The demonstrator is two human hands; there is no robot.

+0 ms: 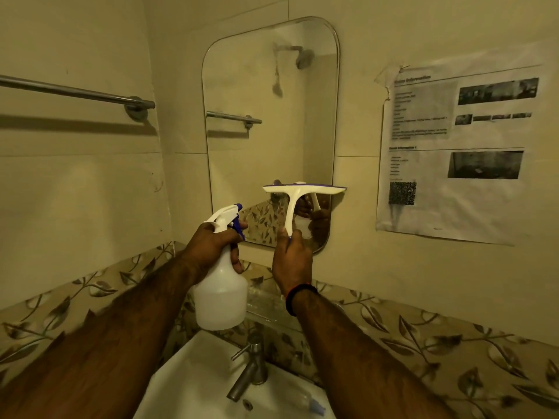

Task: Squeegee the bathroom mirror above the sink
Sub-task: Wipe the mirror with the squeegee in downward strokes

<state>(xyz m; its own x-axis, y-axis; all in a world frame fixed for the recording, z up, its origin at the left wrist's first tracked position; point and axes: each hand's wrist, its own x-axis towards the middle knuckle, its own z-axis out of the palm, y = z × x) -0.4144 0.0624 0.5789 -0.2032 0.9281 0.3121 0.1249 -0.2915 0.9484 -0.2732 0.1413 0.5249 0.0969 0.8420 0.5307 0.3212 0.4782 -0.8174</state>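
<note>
The right hand (292, 255) grips the lower end of a white squeegee (298, 201) handle — its blade lies level across the lower part of the mirror (269, 116), reaching the mirror's right edge. The left hand (216, 244) is curled round the neck of a white spray bottle (220, 297) with a blue trigger, held upright just left of the squeegee. Below both hands sits the white sink (187, 376) with its metal tap (249, 373). A towel rail (75, 92) crosses the left wall — a printed sheet (453, 152) hangs right of the mirror.

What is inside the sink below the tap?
In the sink, a small clear bottle with a blue cap lies beside the drain hole. The arms cover its outer parts.
</note>
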